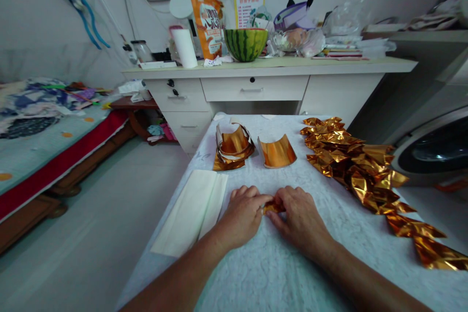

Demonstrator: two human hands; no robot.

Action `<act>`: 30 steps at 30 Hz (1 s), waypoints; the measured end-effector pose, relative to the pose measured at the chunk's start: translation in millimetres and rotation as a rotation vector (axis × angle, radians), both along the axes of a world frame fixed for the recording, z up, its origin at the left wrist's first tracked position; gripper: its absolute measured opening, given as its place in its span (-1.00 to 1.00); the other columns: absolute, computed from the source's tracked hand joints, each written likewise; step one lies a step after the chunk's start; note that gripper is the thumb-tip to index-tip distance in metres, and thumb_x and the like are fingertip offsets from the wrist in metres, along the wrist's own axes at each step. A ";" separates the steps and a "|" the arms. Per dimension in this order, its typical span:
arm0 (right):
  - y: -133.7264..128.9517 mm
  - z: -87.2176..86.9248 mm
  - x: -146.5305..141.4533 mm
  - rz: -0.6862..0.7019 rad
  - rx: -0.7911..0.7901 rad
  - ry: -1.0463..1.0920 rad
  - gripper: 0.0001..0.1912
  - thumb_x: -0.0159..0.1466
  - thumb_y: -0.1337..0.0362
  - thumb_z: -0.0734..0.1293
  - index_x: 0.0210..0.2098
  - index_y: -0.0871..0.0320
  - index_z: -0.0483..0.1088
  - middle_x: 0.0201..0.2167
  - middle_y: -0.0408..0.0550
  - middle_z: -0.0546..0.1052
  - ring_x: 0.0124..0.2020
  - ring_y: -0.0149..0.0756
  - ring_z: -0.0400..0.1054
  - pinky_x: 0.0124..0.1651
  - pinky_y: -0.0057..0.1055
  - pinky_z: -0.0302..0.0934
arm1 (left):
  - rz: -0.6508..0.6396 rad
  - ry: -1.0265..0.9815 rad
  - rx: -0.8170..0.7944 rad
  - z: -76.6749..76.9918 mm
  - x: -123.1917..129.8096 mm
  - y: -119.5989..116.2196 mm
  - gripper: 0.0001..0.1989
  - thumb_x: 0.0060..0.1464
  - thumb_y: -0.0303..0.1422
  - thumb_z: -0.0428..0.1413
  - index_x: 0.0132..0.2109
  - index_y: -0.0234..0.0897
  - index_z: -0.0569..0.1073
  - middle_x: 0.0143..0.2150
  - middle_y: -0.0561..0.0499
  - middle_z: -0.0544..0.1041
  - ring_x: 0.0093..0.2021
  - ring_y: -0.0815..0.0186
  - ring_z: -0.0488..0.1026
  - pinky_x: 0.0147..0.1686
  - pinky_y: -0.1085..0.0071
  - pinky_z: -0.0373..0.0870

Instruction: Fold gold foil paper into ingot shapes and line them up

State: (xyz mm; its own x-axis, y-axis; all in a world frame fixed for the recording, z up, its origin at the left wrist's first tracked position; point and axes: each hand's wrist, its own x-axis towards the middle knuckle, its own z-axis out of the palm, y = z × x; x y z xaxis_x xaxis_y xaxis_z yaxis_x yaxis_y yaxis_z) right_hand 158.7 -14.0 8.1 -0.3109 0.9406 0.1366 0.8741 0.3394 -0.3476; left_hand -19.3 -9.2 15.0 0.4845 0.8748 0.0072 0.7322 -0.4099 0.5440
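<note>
A small piece of gold foil paper (274, 207) lies between my two hands, low over the cloth-covered table. My left hand (244, 214) pinches its left end, and my right hand (298, 217) has its fingers closed on the right end. Beyond them sit a stack of curled gold sheets (234, 146) and one curved gold sheet (278, 152). Pale paper sheets (190, 209) lie left of my left hand. Along the right side runs a long pile of folded gold foil pieces (360, 170).
Behind the table stands a white desk (256, 72) bearing a cut watermelon (245, 44), an orange bag (207, 24), a paper roll (185, 48) and plastic bags. A bed (47, 151) is at left, a washing machine (431, 141) at right.
</note>
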 end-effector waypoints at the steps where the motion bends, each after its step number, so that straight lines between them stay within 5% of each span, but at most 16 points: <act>1: -0.4 -0.5 -1.2 -0.008 0.009 -0.009 -0.86 0.22 0.20 0.34 -0.35 0.13 0.34 -0.36 -0.06 0.42 -0.29 -0.16 0.23 -0.22 -0.28 0.01 | 0.003 -0.003 -0.003 0.2 0.0 -0.1 -0.56 0.14 -0.53 -0.03 0.09 0.00 0.42 -0.16 0.03 0.41 -0.06 0.20 0.28 -0.04 0.26 0.18; 16: -0.7 2.3 -0.5 -0.043 -0.040 0.011 -0.88 0.20 0.30 0.31 -0.27 0.15 0.28 -0.31 -0.02 0.41 -0.26 -0.13 0.22 -0.22 -0.29 -0.01 | 0.007 -0.024 -0.004 -0.4 -0.7 -1.0 -0.64 0.13 -0.53 -0.02 0.02 -0.08 0.39 -0.07 0.05 0.44 -0.01 0.20 0.27 0.00 0.25 0.17; 30: 5.4 -5.9 36.2 -0.082 -0.037 0.021 -0.70 0.22 0.37 0.23 -0.04 0.09 0.25 -0.21 -0.02 0.44 -0.20 -0.11 0.29 -0.19 -0.28 0.03 | 0.017 -0.004 0.006 -1.2 0.0 -2.4 -0.62 0.15 -0.51 -0.01 0.05 -0.02 0.40 -0.10 0.06 0.43 -0.03 0.21 0.29 -0.02 0.24 0.18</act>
State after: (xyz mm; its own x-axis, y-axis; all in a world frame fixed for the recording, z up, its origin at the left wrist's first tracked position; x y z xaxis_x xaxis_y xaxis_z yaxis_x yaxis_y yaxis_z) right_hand 194.9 -8.6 2.3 -0.2300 0.9673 0.1065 0.8907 0.2534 -0.3774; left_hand -19.3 -11.6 13.9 0.4691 0.8830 0.0150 0.7368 -0.4007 0.5446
